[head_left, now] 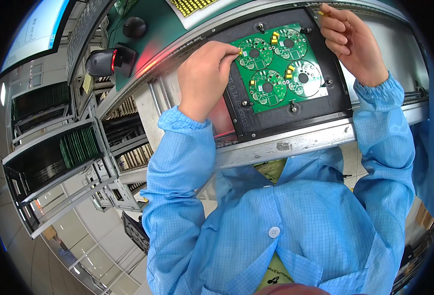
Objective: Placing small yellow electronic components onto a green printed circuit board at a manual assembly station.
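Note:
A green circuit board (291, 60) with several round sections lies in a black carrier tray (336, 105), held by small clamps at its edges. My left hand (203, 73) comes over the board's left edge, thumb and forefinger pinched on a small yellow block-shaped component (240, 50) at the upper left round section. Beyond the upper right corner, my right hand (350, 43) is raised off the board. Its fingertips pinch another small yellow component (321, 13), mostly covered by the fingers. Similar yellow blocks (289, 73) stand on the other sections.
A metal rail (295, 142) runs along the tray's near side. On the green bench at the back are a white tray of yellow components (193, 7), a black mouse (134, 27) and a red-lit scanner (102, 63). Racks of green boards (79, 146) stand at left.

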{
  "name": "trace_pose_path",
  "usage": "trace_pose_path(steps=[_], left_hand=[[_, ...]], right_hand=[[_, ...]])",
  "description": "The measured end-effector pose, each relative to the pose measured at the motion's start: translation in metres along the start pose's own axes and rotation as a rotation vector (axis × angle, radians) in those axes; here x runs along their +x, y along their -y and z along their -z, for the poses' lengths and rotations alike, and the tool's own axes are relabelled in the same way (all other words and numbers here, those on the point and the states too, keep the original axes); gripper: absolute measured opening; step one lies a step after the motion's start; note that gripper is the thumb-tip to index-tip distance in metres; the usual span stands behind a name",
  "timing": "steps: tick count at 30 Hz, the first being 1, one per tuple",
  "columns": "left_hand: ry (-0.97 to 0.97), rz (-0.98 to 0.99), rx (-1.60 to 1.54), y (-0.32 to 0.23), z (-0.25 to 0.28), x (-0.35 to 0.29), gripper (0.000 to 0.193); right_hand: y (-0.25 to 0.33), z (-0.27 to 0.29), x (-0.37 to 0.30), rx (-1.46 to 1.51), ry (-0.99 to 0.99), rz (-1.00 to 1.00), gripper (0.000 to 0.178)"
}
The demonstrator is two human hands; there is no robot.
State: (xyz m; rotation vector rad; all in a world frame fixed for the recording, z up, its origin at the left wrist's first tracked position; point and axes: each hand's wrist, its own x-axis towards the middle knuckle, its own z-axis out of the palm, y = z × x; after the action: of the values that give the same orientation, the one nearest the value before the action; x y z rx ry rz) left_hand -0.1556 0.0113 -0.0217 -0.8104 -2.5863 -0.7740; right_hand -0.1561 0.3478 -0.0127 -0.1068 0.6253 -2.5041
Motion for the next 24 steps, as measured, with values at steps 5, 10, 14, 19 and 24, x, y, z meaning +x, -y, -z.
trace_pose_path(steps=[5, 10, 14, 19, 24], left_hand=[[-0.051, -0.071, 0.042, 0.001, -0.005, 0.0, 0.005], [-0.024, -0.026, -0.029, -0.002, -0.003, 0.001, 0.007], [-0.047, -0.077, 0.031, -0.001, -0.004, 0.001, 0.007], [-0.001, -0.093, 0.116, -0.007, -0.002, 0.0, 0.012], [0.039, 0.126, -0.254, -0.031, 0.003, 0.01, 0.024]], right_hand=[[-0.006, 0.01, 0.002, -0.349, -0.127, 0.102, 0.035], [-0.013, 0.009, 0.003, -0.463, -0.19, 0.086, 0.034], [-0.013, 0.014, 0.004, -0.501, -0.143, 0.081, 0.034], [-0.019, -0.001, 0.003, -0.616, -0.238, 0.093, 0.027], [-0.032, -0.023, 0.012, -0.743, -0.091, -0.037, 0.023]])
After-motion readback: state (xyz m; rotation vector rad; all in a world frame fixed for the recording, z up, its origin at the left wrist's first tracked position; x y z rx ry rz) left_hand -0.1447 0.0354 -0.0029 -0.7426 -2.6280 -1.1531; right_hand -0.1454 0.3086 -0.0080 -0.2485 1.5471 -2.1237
